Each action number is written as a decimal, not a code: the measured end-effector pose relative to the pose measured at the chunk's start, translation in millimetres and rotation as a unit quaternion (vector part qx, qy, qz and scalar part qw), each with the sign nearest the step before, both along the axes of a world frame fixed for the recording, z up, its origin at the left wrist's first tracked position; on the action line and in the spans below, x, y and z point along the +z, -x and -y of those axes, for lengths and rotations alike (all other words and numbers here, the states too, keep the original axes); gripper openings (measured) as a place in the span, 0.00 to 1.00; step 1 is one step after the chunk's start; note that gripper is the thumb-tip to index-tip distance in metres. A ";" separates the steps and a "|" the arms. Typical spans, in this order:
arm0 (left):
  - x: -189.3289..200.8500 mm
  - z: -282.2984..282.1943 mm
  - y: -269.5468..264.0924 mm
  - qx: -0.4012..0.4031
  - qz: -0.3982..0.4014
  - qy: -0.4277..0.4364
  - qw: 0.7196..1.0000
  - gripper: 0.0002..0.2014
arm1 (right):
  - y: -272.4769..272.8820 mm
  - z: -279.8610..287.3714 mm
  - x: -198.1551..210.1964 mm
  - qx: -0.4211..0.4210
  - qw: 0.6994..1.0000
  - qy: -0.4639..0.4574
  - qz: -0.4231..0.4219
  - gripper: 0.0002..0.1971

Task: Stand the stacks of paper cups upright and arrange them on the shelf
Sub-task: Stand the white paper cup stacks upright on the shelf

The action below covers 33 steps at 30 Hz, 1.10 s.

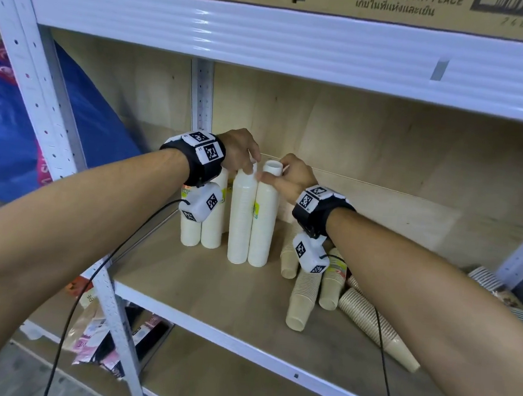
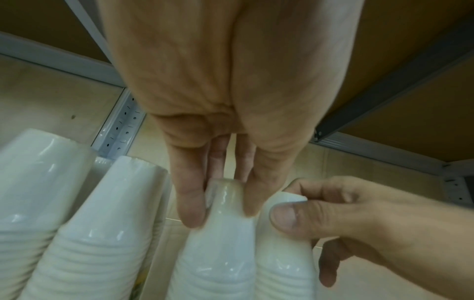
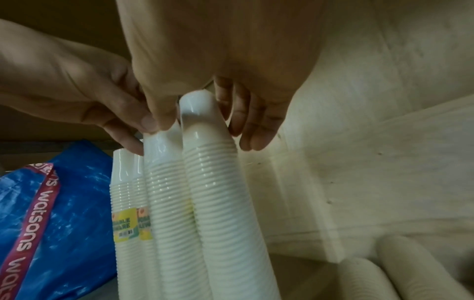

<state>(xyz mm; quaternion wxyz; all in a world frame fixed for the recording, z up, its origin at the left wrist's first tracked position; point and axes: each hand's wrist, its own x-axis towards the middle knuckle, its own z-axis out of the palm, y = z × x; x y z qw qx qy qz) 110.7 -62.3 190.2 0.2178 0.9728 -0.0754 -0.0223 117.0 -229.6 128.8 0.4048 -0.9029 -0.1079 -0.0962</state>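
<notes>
The left hand (image 1: 239,151) comes down from above on the top of a tall white cup stack (image 1: 241,218), its grip narrow: the fingertips (image 2: 192,209) pinch the small upper end of the stack from both sides, as the left wrist view shows. The right hand (image 1: 291,176) holds the neighbouring white stack (image 1: 263,220) the same way, thumb (image 2: 284,217) pressed on the near side of its top cup and the other fingers curled round the far side. Both stacks stand upright and touch each other along their length, towards the left part of the shelf (image 1: 200,291), some way in from its front edge. Just behind them to the left, close to the rear upright post, two more white stacks (image 1: 201,227) with yellow labels stand side by side. To the right of the held pair, under the right wrist, several brown cup stacks (image 1: 305,294) lean or lie on the shelf board, one long stack (image 1: 375,328) lying flat and pointing towards the front edge. A blue bag (image 1: 14,129) sits beyond the shelf's left end.
</notes>
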 end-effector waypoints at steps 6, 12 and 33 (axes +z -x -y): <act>-3.6 -0.7 1.2 0.016 0.030 0.006 0.999 0.17 | 1.7 -2.5 9.4 0.002 0.998 0.061 0.015 0.17; -4.4 -0.2 2.9 0.005 0.052 -0.016 0.998 0.20 | 2.2 -3.7 12.7 -0.007 0.998 0.056 0.025 0.19; 0.9 0.1 8.5 -0.015 0.068 -0.062 0.996 0.15 | 7.4 -0.9 28.8 0.018 0.994 0.112 0.009 0.18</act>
